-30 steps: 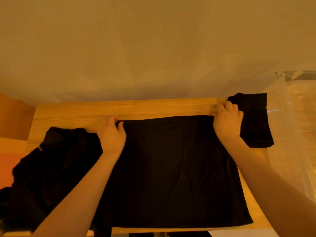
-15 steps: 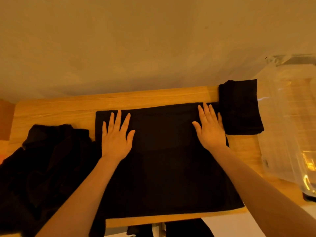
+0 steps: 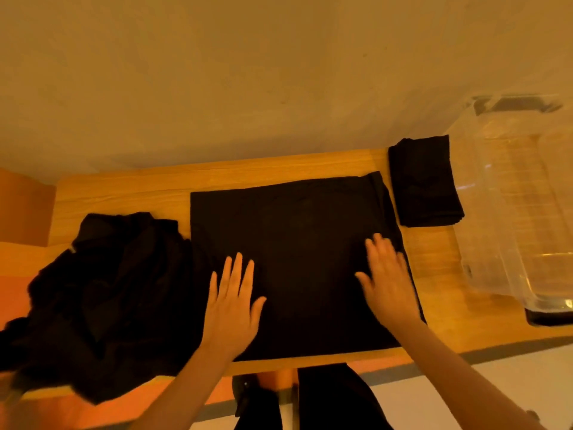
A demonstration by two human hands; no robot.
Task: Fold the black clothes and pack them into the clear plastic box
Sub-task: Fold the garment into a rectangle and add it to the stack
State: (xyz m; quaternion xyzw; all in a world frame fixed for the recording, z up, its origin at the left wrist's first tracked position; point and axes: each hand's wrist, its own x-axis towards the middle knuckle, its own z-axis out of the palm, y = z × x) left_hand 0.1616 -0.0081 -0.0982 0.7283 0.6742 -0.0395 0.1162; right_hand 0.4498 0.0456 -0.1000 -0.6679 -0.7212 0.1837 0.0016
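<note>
Grip: I see both hands flat with straight fingers. They hold nothing. They just press down on the cloth.
Left hand: My left hand (image 3: pixel 231 302) lies flat on the near left part of the black shirt (image 3: pixel 297 243). Its fingers are spread a little and point away from me.
Right hand: My right hand (image 3: pixel 387 283) lies flat on the near right part of the same shirt, close to its right edge. It looks blurry, so I cannot tell how each finger sits.
Shirt: The black shirt is spread out flat in the middle of the wooden table (image 3: pixel 124 193). It looks like a big square. A thin strip of cloth sticks out along its far right edge.
Folded piece: A small folded black cloth (image 3: pixel 424 181) sits at the far right of the table. It is just beside the shirt's far right corner.
Pile: A messy heap of black clothes (image 3: pixel 117 290) lies on the left side of the table. It touches the shirt's left edge and hangs over the near edge of the table.
Box: The clear plastic box (image 3: pixel 521 197) stands at the right end of the table, just beside the folded cloth. I can see something dark at its near bottom corner, but I cannot tell what it is.
Wall: A plain pale wall (image 3: pixel 248 72) is behind the table.
</note>
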